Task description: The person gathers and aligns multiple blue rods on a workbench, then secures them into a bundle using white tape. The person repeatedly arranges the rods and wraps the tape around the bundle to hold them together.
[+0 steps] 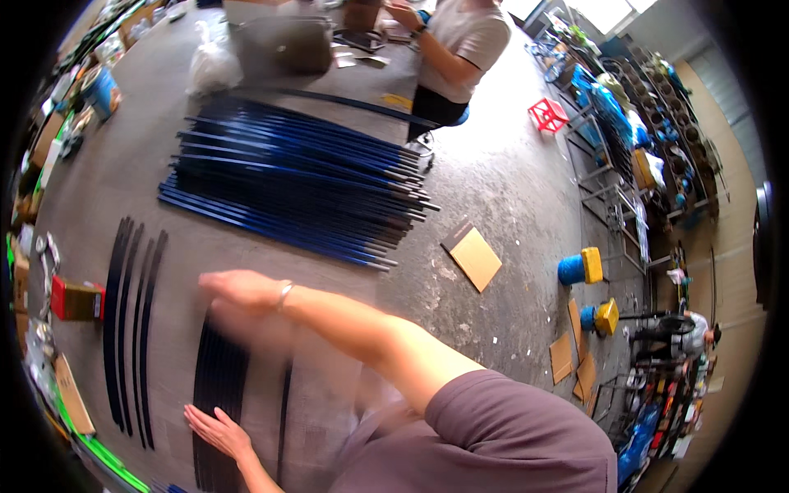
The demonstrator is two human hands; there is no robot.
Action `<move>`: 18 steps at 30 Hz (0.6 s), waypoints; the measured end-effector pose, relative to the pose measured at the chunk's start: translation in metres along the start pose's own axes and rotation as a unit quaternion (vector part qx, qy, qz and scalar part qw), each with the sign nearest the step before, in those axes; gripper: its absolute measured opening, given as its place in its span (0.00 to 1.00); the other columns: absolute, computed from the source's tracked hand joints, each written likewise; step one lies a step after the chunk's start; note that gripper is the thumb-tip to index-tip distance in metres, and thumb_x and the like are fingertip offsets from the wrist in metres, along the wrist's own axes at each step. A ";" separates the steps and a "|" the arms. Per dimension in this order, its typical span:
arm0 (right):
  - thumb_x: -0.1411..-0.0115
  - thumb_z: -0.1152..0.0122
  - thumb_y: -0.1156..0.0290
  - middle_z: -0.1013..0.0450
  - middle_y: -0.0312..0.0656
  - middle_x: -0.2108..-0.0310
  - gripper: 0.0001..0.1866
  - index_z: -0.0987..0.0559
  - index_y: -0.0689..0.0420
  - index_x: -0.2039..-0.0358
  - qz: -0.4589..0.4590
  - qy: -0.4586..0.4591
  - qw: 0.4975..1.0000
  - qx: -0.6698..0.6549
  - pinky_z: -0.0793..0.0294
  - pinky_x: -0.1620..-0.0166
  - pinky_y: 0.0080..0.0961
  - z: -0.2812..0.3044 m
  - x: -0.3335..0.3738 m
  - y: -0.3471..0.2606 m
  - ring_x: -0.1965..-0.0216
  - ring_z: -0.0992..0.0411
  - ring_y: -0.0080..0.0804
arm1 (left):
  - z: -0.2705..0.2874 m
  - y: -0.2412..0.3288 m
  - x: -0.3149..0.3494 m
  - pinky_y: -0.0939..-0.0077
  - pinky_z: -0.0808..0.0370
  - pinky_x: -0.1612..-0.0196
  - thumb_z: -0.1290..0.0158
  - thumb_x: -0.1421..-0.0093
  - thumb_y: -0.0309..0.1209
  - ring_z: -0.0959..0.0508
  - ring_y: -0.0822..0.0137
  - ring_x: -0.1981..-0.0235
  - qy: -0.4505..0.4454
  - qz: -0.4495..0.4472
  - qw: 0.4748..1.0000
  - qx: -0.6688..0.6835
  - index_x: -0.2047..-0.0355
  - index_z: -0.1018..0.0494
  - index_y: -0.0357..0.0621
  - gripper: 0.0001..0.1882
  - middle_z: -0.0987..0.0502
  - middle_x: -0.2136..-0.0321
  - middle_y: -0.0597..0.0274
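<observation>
A block of long black strips [220,370] lies side by side on the grey table in front of me. My left hand [218,430] rests flat over their near part, fingers stretched out. At their far end is my right hand [246,292], smeared by motion, with a band on its wrist; its fingers cannot be made out. One single dark strip [285,411] lies to the right of the block. Several more black strips [134,337] lie spaced apart on the left. Beyond my right hand spreads a large pile of dark blue rods [288,177] with greyish ends.
A red and tan box [78,301] stands at the table's left side. At the far side are a clear plastic bag [215,62] and a grey bin [283,45], with a person [464,57] beside them. Cardboard [477,259] and a red stool [547,116] are on the right.
</observation>
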State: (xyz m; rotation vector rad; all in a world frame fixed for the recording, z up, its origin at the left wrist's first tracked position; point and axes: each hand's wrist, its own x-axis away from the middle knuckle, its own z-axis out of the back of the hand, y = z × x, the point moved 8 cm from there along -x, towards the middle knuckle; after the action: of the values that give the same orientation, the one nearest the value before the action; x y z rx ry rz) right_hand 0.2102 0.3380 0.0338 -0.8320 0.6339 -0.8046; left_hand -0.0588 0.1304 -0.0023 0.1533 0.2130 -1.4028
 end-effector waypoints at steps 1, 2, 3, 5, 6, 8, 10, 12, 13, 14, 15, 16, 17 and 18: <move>0.36 0.44 0.63 0.37 0.57 0.38 0.28 0.35 0.64 0.40 0.016 0.040 0.999 0.018 0.35 0.37 0.39 0.007 0.003 0.002 0.39 0.36 0.53 | 0.002 0.002 0.000 0.54 0.48 0.30 0.61 0.28 0.40 0.43 0.50 0.32 -0.006 0.007 1.000 0.009 0.32 0.48 0.35 0.30 0.43 0.33 0.45; 0.36 0.45 0.63 0.37 0.57 0.38 0.28 0.36 0.64 0.40 0.000 0.056 0.998 -0.015 0.35 0.37 0.39 0.011 0.006 0.003 0.39 0.36 0.53 | 0.003 0.003 0.000 0.54 0.48 0.30 0.61 0.29 0.40 0.43 0.49 0.32 0.002 0.006 1.000 0.011 0.32 0.49 0.34 0.31 0.43 0.34 0.44; 0.35 0.45 0.63 0.38 0.57 0.38 0.28 0.36 0.64 0.40 -0.017 0.072 0.996 -0.048 0.35 0.37 0.40 0.012 0.008 0.006 0.39 0.37 0.54 | 0.004 0.004 0.002 0.54 0.48 0.30 0.61 0.29 0.39 0.43 0.49 0.32 -0.001 0.004 1.000 0.008 0.32 0.49 0.34 0.31 0.43 0.33 0.44; 0.34 0.46 0.62 0.39 0.56 0.36 0.28 0.36 0.64 0.39 0.000 0.023 0.999 -0.031 0.36 0.36 0.38 -0.002 0.004 0.002 0.37 0.38 0.53 | 0.005 0.005 0.003 0.54 0.48 0.30 0.61 0.29 0.39 0.43 0.50 0.32 -0.007 -0.006 1.000 0.006 0.32 0.49 0.34 0.31 0.44 0.33 0.44; 0.34 0.47 0.62 0.39 0.55 0.36 0.28 0.36 0.63 0.38 -0.006 0.004 0.999 -0.045 0.37 0.35 0.38 -0.004 0.002 0.006 0.37 0.38 0.52 | 0.007 0.006 0.005 0.53 0.49 0.30 0.60 0.30 0.39 0.44 0.49 0.32 -0.004 -0.012 1.000 0.016 0.32 0.49 0.34 0.31 0.45 0.33 0.44; 0.33 0.48 0.62 0.39 0.54 0.36 0.27 0.35 0.62 0.38 -0.031 -0.006 0.994 -0.105 0.40 0.34 0.38 -0.006 -0.003 0.004 0.35 0.40 0.50 | 0.007 -0.001 0.006 0.53 0.49 0.30 0.57 0.31 0.38 0.44 0.48 0.32 -0.028 0.011 0.999 0.036 0.32 0.48 0.34 0.32 0.44 0.33 0.44; 0.33 0.47 0.56 0.33 0.52 0.40 0.29 0.33 0.62 0.39 -0.029 0.085 0.972 -0.219 0.38 0.36 0.36 0.014 0.006 0.037 0.39 0.35 0.43 | 0.014 0.008 -0.001 0.53 0.49 0.30 0.54 0.34 0.36 0.44 0.47 0.32 -0.070 0.045 0.995 0.054 0.33 0.46 0.33 0.32 0.43 0.34 0.44; 0.34 0.49 0.43 0.30 0.45 0.46 0.35 0.31 0.60 0.40 -0.091 0.142 0.926 -0.338 0.34 0.41 0.35 0.030 0.017 0.043 0.46 0.32 0.35 | 0.023 0.013 -0.009 0.53 0.49 0.31 0.50 0.37 0.33 0.43 0.46 0.33 -0.080 0.075 0.992 0.065 0.35 0.44 0.33 0.33 0.41 0.35 0.44; 0.34 0.49 0.42 0.29 0.44 0.46 0.35 0.31 0.60 0.40 -0.089 0.161 0.897 -0.402 0.33 0.42 0.34 0.031 0.026 0.053 0.46 0.32 0.33 | 0.019 0.014 -0.009 0.52 0.49 0.31 0.50 0.37 0.34 0.44 0.46 0.33 -0.084 0.062 0.994 0.036 0.34 0.45 0.34 0.33 0.42 0.34 0.44; 0.35 0.50 0.40 0.31 0.44 0.43 0.37 0.32 0.60 0.39 -0.113 0.151 0.885 -0.425 0.35 0.40 0.35 0.030 0.034 0.059 0.42 0.34 0.34 | 0.023 0.015 -0.008 0.53 0.50 0.30 0.51 0.36 0.35 0.45 0.47 0.32 -0.072 0.050 0.995 0.044 0.34 0.46 0.34 0.34 0.43 0.34 0.44; 0.33 0.52 0.42 0.34 0.45 0.40 0.36 0.33 0.60 0.38 -0.112 0.177 0.854 -0.476 0.38 0.36 0.36 0.031 0.041 0.057 0.38 0.36 0.38 | 0.025 0.019 -0.008 0.53 0.51 0.30 0.51 0.36 0.35 0.46 0.47 0.31 -0.053 0.035 0.996 0.057 0.33 0.47 0.34 0.34 0.44 0.34 0.44; 0.30 0.56 0.46 0.38 0.49 0.37 0.33 0.36 0.62 0.37 -0.117 0.177 0.844 -0.492 0.42 0.33 0.38 0.032 0.043 0.059 0.34 0.40 0.42 | 0.023 0.017 -0.006 0.53 0.52 0.29 0.52 0.36 0.36 0.47 0.48 0.31 -0.051 0.037 0.996 0.057 0.33 0.48 0.35 0.34 0.45 0.33 0.44; 0.28 0.59 0.51 0.40 0.51 0.35 0.31 0.39 0.63 0.35 -0.101 0.180 0.833 -0.513 0.45 0.31 0.40 0.031 0.042 0.059 0.33 0.42 0.43 | 0.022 0.016 -0.004 0.53 0.53 0.29 0.53 0.35 0.36 0.48 0.48 0.30 -0.047 0.035 0.996 0.064 0.32 0.49 0.35 0.35 0.45 0.33 0.44; 0.28 0.59 0.51 0.41 0.50 0.34 0.31 0.38 0.63 0.36 -0.104 0.167 0.831 -0.520 0.47 0.31 0.41 0.025 0.040 0.060 0.32 0.43 0.44 | 0.024 0.013 -0.001 0.53 0.54 0.29 0.53 0.35 0.36 0.49 0.48 0.30 -0.048 0.040 0.996 0.068 0.32 0.49 0.35 0.35 0.46 0.32 0.45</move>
State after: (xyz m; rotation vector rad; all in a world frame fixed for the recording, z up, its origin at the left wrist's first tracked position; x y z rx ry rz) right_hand 0.2721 0.3404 -0.0098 -1.7989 1.3649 -0.7812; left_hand -0.0447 0.1282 0.0212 0.2052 0.0317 -1.3411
